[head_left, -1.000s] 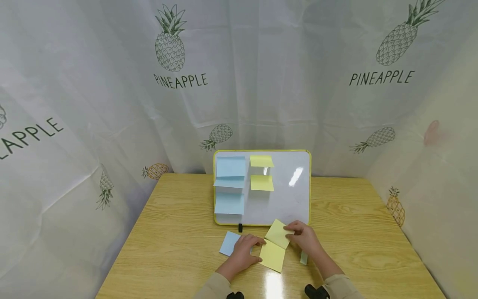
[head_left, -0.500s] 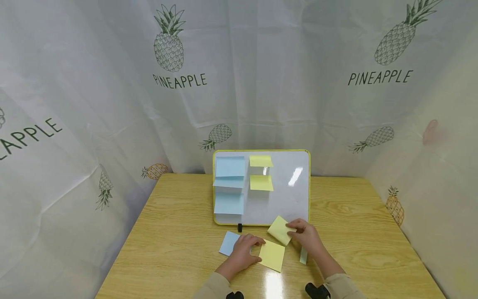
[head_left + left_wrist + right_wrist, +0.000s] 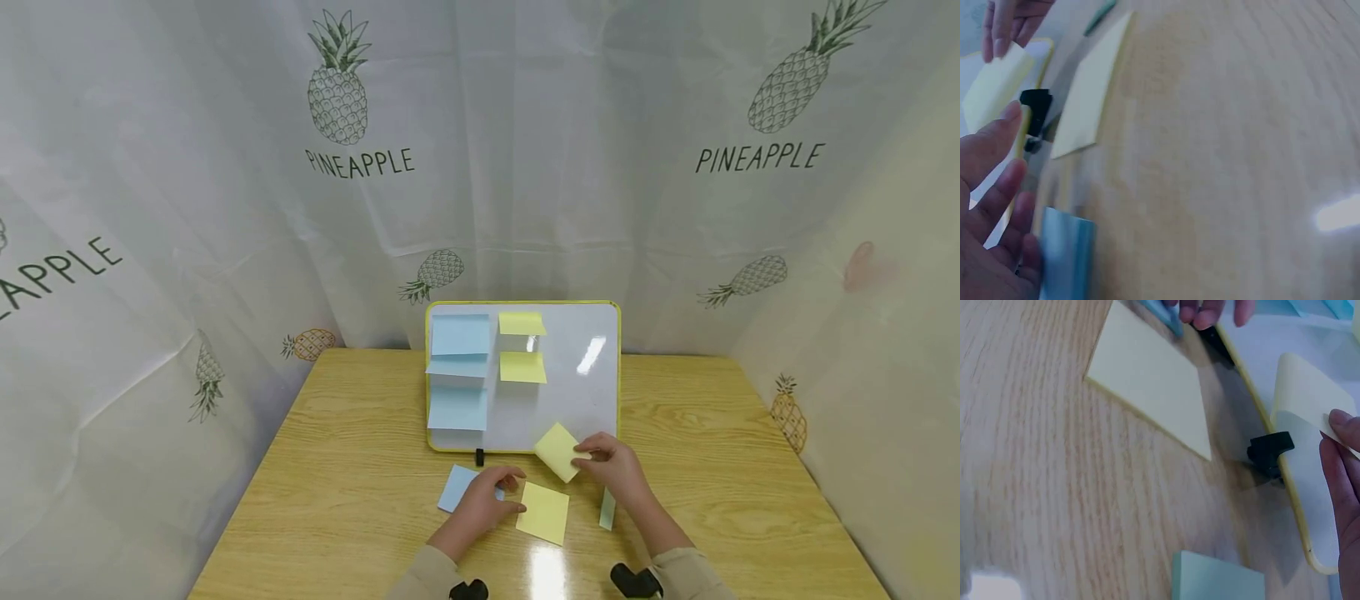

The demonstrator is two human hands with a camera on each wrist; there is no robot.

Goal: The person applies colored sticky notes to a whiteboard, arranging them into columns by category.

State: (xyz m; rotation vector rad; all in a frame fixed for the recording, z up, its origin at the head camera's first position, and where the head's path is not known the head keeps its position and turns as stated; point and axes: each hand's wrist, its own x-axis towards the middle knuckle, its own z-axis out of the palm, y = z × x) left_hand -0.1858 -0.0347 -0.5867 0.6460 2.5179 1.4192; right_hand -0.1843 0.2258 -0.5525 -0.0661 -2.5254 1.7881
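Observation:
My right hand (image 3: 613, 468) pinches a loose yellow sticky note (image 3: 555, 450) by its edge, between thumb and fingers. The note is held in front of the lower edge of a whiteboard (image 3: 577, 400), and its free end curls in the right wrist view. Below it on the table lies a yellow sticky note pad (image 3: 543, 515). Beside that pad is my left hand (image 3: 483, 504), its fingers loosely bent, thumb apart, nothing held. It partly covers a blue sticky note pad (image 3: 454, 487). In the left wrist view a gap shows between the left fingertips and the yellow pad (image 3: 1094, 87).
Three blue notes (image 3: 459, 335) hang in a column on the board's left, with two yellow notes (image 3: 522, 367) beside them. A pale green pad (image 3: 607, 510) lies near the right forearm. Black supports (image 3: 1269, 453) hold the board's lower edge. A pineapple-print curtain (image 3: 555, 167) surrounds the table.
The right hand has lifted the yellow note off the pad and carried it up toward the board. The left hand has drawn slightly away from the yellow pad it was touching.

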